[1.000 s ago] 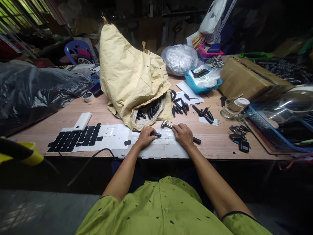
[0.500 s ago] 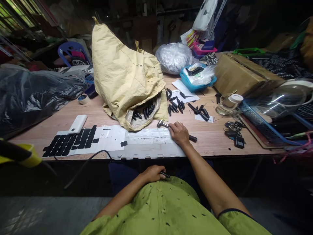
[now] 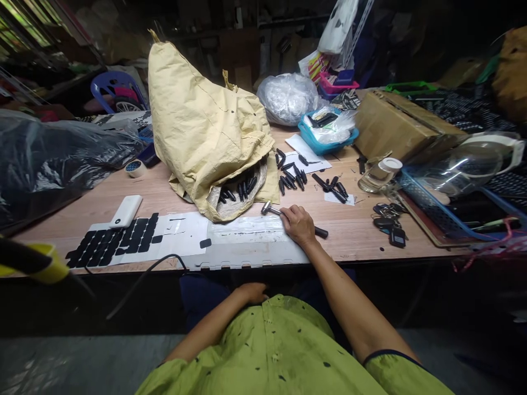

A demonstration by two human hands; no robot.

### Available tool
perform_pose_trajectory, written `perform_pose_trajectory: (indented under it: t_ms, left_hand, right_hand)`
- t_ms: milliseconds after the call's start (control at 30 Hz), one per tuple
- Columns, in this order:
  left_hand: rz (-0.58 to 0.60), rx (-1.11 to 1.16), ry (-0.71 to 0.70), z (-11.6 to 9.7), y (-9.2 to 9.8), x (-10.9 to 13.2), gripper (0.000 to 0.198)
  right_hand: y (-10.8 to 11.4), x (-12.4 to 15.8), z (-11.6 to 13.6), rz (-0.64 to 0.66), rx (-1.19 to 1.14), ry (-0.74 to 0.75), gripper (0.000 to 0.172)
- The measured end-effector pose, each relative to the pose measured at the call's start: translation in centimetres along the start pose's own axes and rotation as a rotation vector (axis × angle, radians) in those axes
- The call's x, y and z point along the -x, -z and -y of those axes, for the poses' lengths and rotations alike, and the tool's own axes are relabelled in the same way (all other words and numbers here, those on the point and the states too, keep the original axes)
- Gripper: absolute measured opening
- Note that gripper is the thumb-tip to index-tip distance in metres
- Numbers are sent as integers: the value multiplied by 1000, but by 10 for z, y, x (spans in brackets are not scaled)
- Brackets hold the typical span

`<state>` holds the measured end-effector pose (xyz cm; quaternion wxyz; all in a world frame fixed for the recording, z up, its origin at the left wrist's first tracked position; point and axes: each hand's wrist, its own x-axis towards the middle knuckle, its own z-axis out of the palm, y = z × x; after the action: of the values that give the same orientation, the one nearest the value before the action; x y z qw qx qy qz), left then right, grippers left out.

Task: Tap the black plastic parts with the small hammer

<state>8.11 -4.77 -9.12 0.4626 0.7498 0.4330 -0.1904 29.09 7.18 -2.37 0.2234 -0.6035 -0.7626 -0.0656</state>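
Note:
My right hand (image 3: 300, 225) rests on the front of the table, closed around a hammer (image 3: 321, 232). The metal head points left and the dark grip sticks out to the right. Beneath them lies a pale plastic-covered strip (image 3: 247, 241). Low by my lap, my left hand (image 3: 252, 293) appears curled, its fingertips hidden behind the green shirt; whatever it holds is out of sight. Beyond the hammer, a tan sack (image 3: 201, 120) gapes toward me with black tapered pieces (image 3: 247, 187) in its mouth. More black tapered pieces (image 3: 293, 178) lie loose beside it.
Black stickers on a white sheet (image 3: 177, 236), a white power bank (image 3: 126, 211) and a tape roll (image 3: 135, 168) lie left. Rightward are keys (image 3: 391, 222), a jar (image 3: 381, 174), a blue basket (image 3: 444, 206), a cardboard box (image 3: 395, 123) and a teal basket (image 3: 321, 144).
My left hand has sunk lower toward my lap, and the black piece seen in its fingers has gone out of view. My right hand keeps its grip on the hammer. The view has shifted slightly.

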Motion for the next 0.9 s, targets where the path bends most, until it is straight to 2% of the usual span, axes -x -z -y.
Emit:
perform_pose_trajectory:
  t_ms: [100, 167, 333, 400, 433, 467, 533, 600, 667, 767, 900]
  left_hand:
    - [75, -100, -138, -20, 18, 17, 32]
    - [44, -86, -261, -36, 40, 29, 29]
    - [27, 374, -438, -59, 108, 59, 29]
    - [-76, 525, -472, -59, 134, 64, 31]
    - [-181, 566, -467, -58, 146, 64, 31]
    - [-313, 583, -437, -55, 158, 62, 29]
    - [-638, 558, -285, -48, 181, 52, 23]
    - [-956, 496, -51, -40, 202, 39, 18]
    - [-1172, 441, 178, -33, 219, 24, 17]
    - [-1288, 379, 396, -28, 236, 6, 18]
    - [-1259, 362, 499, -27, 246, -7, 16]
  right_hand:
    - [0, 1, -1, -5, 2, 1, 27]
    - [1, 1, -1, -10, 3, 6, 27]
    - [3, 1, -1, -22, 9, 12, 27]
    - [3, 1, -1, -23, 9, 12, 27]
    - [3, 1, 0, -22, 8, 13, 27]
    - [3, 0, 0, -21, 7, 14, 27]
    - [2, 0, 0, -21, 5, 12, 26]
    - [2, 0, 0, -22, 4, 8, 26]
    - [2, 0, 0, -22, 1, 9, 26]
    - [2, 0, 0, -15, -2, 12, 25]
    - [3, 0, 2, 3, 3, -1, 25]
